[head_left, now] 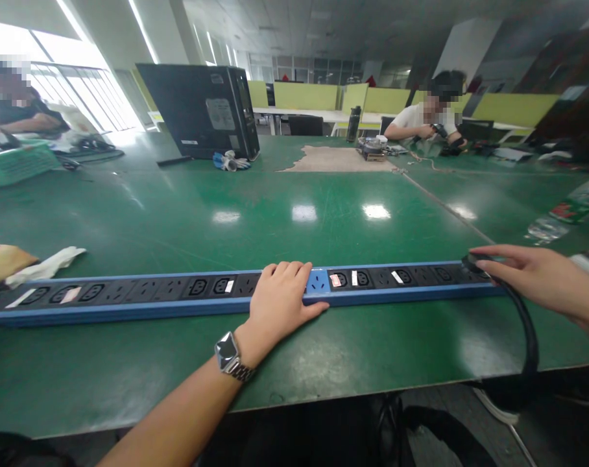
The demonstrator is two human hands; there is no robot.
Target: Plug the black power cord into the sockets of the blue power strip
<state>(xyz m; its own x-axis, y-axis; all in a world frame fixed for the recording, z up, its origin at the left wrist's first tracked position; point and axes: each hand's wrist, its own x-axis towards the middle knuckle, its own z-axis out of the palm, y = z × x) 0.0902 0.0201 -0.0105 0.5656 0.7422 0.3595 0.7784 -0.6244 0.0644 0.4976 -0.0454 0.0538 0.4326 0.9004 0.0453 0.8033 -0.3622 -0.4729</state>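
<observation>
A long blue power strip (168,310) with black socket modules and one blue socket lies across the green table. Small white and pinkish labels stick to several of its sockets. My left hand (281,298) wraps over the strip's middle, just left of the blue socket, with a watch on the wrist. At the strip's right end, my right hand (528,275) pinches the black plug of a thick black cable (528,331). The plug is at the last sockets; whether it is inserted is hidden. From there the cable curves down over the table's front edge.
A black computer case (202,113) and gloves (231,161) stand beyond the strip. A plastic bottle (567,211) lies at the right, a green basket (19,162) at the far left. White cloth (51,266) touches the strip's left part. Two people sit across the table.
</observation>
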